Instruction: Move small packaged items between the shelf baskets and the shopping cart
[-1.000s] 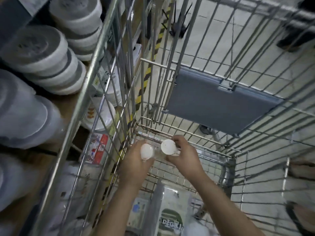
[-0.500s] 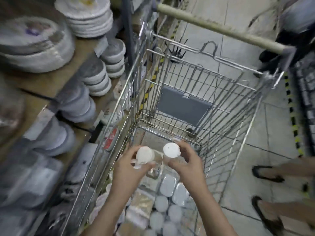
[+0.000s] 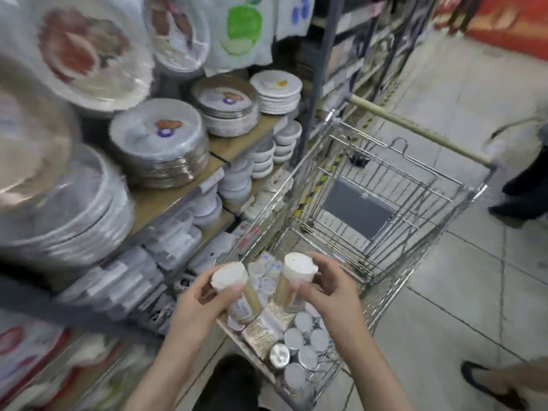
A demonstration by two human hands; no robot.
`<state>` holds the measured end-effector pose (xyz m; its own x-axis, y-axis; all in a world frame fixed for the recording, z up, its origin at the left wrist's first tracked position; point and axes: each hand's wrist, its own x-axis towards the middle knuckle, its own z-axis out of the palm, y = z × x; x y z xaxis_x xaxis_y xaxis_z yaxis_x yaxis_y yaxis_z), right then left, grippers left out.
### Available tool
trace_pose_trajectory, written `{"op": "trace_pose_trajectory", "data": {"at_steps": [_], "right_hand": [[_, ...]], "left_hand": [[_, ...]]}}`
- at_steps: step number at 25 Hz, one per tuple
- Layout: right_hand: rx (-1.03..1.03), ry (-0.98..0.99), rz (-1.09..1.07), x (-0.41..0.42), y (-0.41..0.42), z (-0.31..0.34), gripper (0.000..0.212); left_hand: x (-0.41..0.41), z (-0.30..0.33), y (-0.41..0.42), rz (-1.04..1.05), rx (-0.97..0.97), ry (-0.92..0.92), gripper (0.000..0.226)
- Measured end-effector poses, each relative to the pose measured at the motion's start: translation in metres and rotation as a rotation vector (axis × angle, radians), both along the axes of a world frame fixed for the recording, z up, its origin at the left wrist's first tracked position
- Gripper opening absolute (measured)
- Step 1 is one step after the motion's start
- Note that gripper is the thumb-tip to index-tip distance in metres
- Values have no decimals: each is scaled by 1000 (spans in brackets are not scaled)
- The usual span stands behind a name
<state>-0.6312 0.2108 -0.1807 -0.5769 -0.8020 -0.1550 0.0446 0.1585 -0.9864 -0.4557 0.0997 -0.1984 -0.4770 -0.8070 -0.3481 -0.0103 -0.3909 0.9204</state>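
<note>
My left hand (image 3: 201,307) grips a clear jar with a white lid (image 3: 234,287), tilted to the left. My right hand (image 3: 329,292) holds a second white-lidded jar (image 3: 292,281) upright beside it. Both jars are lifted above the near end of the wire shopping cart (image 3: 385,232). Below them in the cart lie several more white-lidded jars (image 3: 302,348) and flat packets (image 3: 261,327).
Shelves on the left carry wrapped stacks of plates (image 3: 160,140) and bowls (image 3: 267,158). The cart's handle (image 3: 415,127) points away from me. Other people's feet (image 3: 486,384) and legs (image 3: 525,185) stand on the tiled floor at right.
Both hands have lifted the jars up out of the cart's far end toward me. My view has pulled back and up, showing the shelves and the whole cart.
</note>
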Motion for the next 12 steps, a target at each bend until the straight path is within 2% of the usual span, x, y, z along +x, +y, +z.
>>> {"op": "trace_pose_trajectory", "data": {"at_steps": [2,5,8,12], "right_hand": [[-11,-11,81,30,-4,12,42],[-31,-31,212,74,-14,26,42],[-56,-58,398,117,-32,44,42],[-54,-46,647,184,-70,71,37]], "left_hand": [[39,16,12,91,-4,-15,63],[97,40,24,253,-39,-29,47],[155,66,35,350,-108,-53,61],[227,96,44,500,-200,-81,56]]}}
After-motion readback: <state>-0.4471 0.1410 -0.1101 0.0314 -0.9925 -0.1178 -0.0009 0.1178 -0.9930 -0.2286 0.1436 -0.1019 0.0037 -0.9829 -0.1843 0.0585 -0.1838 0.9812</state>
